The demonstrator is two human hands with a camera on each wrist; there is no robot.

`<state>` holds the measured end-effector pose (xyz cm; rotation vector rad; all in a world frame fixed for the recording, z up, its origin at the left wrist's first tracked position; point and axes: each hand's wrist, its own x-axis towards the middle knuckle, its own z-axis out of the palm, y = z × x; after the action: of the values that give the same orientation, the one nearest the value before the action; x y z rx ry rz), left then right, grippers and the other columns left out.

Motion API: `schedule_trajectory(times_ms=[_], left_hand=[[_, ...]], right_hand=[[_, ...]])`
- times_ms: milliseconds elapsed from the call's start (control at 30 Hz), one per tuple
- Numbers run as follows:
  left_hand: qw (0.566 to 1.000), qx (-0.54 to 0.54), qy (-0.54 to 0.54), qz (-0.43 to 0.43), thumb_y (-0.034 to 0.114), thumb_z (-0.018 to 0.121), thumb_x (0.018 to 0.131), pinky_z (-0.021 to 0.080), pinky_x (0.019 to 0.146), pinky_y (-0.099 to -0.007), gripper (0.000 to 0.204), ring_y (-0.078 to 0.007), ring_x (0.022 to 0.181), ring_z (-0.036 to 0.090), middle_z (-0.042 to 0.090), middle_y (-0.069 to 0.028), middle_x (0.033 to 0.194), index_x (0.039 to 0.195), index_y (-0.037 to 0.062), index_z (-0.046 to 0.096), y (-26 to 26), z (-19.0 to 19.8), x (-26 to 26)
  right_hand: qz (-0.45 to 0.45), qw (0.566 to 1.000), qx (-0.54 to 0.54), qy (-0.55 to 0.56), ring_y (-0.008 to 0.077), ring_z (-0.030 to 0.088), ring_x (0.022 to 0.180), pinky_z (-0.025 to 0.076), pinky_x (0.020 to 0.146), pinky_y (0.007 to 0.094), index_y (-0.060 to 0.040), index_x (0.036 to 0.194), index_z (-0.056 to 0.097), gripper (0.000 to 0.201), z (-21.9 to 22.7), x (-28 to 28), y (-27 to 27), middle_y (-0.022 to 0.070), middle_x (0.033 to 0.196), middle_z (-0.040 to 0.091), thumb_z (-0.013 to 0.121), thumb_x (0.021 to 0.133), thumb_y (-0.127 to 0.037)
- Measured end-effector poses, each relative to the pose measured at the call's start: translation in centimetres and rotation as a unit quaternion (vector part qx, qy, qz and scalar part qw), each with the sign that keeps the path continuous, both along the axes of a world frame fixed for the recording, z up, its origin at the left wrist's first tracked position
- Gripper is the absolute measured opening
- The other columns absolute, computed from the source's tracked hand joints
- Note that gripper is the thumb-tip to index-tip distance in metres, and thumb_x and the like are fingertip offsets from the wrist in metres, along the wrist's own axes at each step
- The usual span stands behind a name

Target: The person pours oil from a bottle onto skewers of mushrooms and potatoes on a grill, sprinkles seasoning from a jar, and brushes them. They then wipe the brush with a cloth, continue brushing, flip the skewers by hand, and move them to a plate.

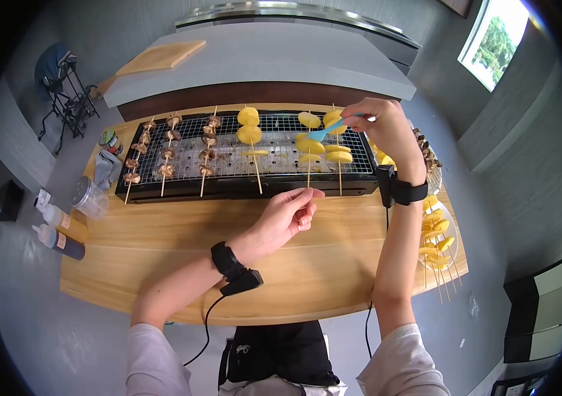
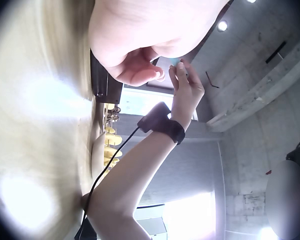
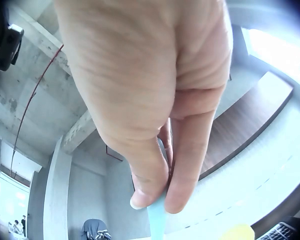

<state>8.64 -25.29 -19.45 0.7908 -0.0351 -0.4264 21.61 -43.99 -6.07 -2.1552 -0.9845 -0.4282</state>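
My left hand pinches the lower end of a potato skewer at the grill's front edge. Above the grill's right part, my right hand holds a light blue brush, its tip at the slices of that same skewer. In the right wrist view, thumb and fingers of the right hand pinch the blue handle. The left wrist view shows the left hand with curled fingers; its skewer is hidden there.
The black grill also bears mushroom skewers at left and other potato skewers. Bottles and a jar stand left. A plate of potato skewers lies right, with more mushroom skewers behind it.
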Motion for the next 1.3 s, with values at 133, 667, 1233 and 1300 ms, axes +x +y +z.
schedule_trajectory(times_ms=[133,667,1233,1300], left_hand=[[1.0,-0.006,-0.004,0.002,0.021,0.048,0.103,0.035,0.054,-0.0209,0.025,-0.0056,0.058,0.042,0.053,0.0001,0.072,0.111,-0.0005,0.057,0.0,-0.1,0.1],[1.0,0.017,-0.01,-0.003,0.023,0.047,0.103,0.035,0.054,-0.0201,0.023,-0.0062,0.058,0.041,0.053,0.0003,0.073,0.108,0.0017,0.057,-0.2,-0.7,-0.1],[0.999,0.013,0.008,0.036,0.023,0.046,0.103,0.034,0.053,-0.021,0.021,-0.0058,0.056,0.041,0.05,0.0008,0.074,0.105,0.004,0.054,-0.1,-0.5,0.1],[0.998,0.015,0.013,0.052,0.024,0.046,0.104,0.034,0.052,-0.0213,0.022,-0.0058,0.056,0.041,0.05,0.0011,0.073,0.106,0.004,0.054,-0.2,-0.5,0.0]], right_hand=[[-0.016,0.998,-0.035,-0.049,0.0246,0.067,0.067,0.053,0.063,0.0319,-0.0009,0.092,0.073,0.015,0.0,-0.1,0.4,0.0133,0.081,0.07,0.07,0.077,0.0],[-0.083,0.989,0.12,0.011,0.0161,0.07,0.06,0.054,0.057,0.0273,0.0024,0.094,0.072,0.016,-0.1,0.3,0.6,0.0142,0.069,0.07,0.07,0.085,-0.011],[-0.223,0.971,0.069,0.06,0.0219,0.07,0.058,0.053,0.055,0.0281,0.0054,0.093,0.071,0.024,0.9,0.5,-4.0,0.0161,0.064,0.067,0.067,0.087,-0.017],[-0.239,0.966,0.089,0.052,0.0219,0.07,0.057,0.053,0.055,0.0281,0.0058,0.093,0.071,0.024,1.0,0.4,-4.2,0.0163,0.064,0.067,0.067,0.087,-0.017]])
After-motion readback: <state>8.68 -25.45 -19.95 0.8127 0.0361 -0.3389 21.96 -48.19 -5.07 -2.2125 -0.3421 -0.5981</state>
